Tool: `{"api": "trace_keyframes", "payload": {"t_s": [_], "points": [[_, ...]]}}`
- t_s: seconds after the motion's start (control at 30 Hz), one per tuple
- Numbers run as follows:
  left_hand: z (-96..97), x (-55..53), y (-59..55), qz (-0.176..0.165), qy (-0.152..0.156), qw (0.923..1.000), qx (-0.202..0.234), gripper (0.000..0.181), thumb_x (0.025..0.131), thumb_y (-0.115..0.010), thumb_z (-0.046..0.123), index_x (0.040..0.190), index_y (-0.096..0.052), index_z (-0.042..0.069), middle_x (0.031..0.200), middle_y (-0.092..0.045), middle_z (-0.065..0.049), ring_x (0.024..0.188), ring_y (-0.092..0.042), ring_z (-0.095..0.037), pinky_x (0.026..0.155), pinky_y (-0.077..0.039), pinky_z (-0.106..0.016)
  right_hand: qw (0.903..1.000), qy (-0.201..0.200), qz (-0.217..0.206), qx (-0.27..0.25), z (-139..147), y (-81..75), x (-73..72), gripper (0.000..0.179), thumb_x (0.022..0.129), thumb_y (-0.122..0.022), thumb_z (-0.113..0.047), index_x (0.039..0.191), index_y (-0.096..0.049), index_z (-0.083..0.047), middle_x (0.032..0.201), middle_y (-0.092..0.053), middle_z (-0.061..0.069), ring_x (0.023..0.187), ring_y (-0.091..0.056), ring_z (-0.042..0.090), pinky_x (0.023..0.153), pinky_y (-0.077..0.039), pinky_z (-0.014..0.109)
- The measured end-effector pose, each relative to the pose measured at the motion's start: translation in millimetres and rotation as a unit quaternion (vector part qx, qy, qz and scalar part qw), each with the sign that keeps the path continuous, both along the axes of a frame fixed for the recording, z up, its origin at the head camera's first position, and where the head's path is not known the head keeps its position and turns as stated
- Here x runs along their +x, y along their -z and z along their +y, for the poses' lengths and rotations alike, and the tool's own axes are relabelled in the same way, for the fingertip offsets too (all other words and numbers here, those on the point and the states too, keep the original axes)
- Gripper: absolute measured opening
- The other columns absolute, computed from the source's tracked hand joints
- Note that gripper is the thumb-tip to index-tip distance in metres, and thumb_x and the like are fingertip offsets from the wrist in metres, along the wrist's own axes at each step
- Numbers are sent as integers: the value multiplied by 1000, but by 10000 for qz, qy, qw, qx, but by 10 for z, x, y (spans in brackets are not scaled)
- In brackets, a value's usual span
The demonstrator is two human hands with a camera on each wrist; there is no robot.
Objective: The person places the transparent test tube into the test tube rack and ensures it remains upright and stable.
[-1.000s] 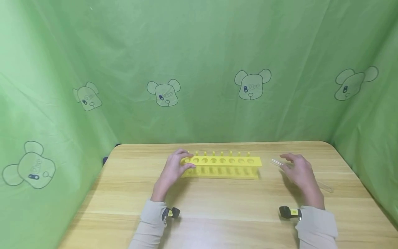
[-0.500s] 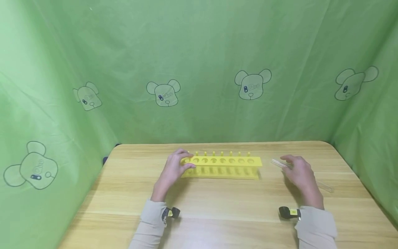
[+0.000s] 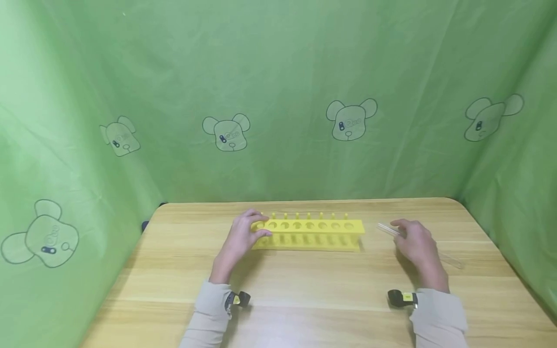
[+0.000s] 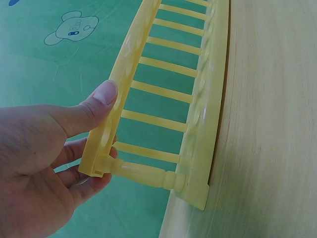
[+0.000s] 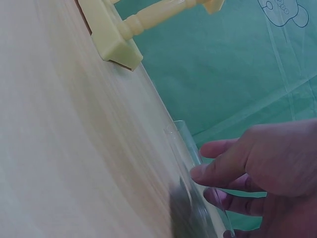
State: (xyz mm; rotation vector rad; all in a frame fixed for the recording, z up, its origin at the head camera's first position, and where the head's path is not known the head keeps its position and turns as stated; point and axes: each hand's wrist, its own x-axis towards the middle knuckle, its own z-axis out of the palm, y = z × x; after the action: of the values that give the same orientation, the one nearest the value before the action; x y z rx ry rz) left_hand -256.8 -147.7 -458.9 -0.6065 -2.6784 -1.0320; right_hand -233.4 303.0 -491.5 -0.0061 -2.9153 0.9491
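A yellow test tube rack (image 3: 304,226) stands upright on the table, with one row of holes and a row of pegs behind. My left hand (image 3: 241,234) grips its left end; the left wrist view shows the thumb on top of the upper plate (image 4: 130,64) and fingers curled beneath. Right of the rack, my right hand (image 3: 415,241) is over clear glass test tubes lying aslant. In the right wrist view, the right hand (image 5: 267,168) has its thumb and fingers on either side of a test tube (image 5: 183,144), pinching it. Its lower part is partly hidden.
The wooden table (image 3: 322,309) ends at a green curtain (image 3: 283,169) behind and at both sides. Another clear tube end (image 3: 452,261) shows past the right wrist. Each wrist wears a small black camera (image 3: 396,298).
My right thumb and fingers have drawn together around the test tube. The left hand keeps its grip on the rack. The head view has shifted slightly.
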Motion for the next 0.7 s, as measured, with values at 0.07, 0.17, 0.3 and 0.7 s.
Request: {"api": "trace_keyframes", "payload": {"t_s": [0.07, 0.17, 0.3, 0.7], "points": [[-3, 0, -1, -3, 4, 10000, 4, 43, 80, -87, 18, 118, -74, 2, 122, -67, -15, 116, -63, -33, 106, -52, -43, 10000, 0, -34, 19, -3, 3, -1, 50, 89, -56, 3, 139, -55, 4, 129, -52, 40, 115, -50, 59, 91, -42, 78], [-6, -5, -4, 28, 2, 10000, 10, 42, 80, -87, 16, 117, -74, 1, 120, -68, -14, 114, -64, -33, 105, -52, -43, 9999, -9, -122, 18, -7, 6, -3, 55, 86, -54, 7, 140, -54, 4, 129, -51, 39, 115, -50, 59, 92, -42, 78], [-5, -10, -7, 27, -8, 10000, 35, 42, 80, -87, 15, 117, -74, 2, 120, -68, -14, 114, -64, -33, 105, -52, -42, 9998, 6, -206, 31, -10, 15, -11, 59, 83, -53, 9, 141, -53, 3, 130, -51, 39, 116, -49, 59, 92, -41, 78], [-3, -7, 5, 92, 83, 9999, 31, 43, 81, -86, 15, 118, -73, -1, 121, -68, -16, 114, -64, -34, 105, -53, -44, 9995, 187, -55, 262, -20, 77, -32, 56, 81, -52, 10, 137, -58, 1, 127, -56, 38, 115, -50, 60, 85, -40, 78]]}}
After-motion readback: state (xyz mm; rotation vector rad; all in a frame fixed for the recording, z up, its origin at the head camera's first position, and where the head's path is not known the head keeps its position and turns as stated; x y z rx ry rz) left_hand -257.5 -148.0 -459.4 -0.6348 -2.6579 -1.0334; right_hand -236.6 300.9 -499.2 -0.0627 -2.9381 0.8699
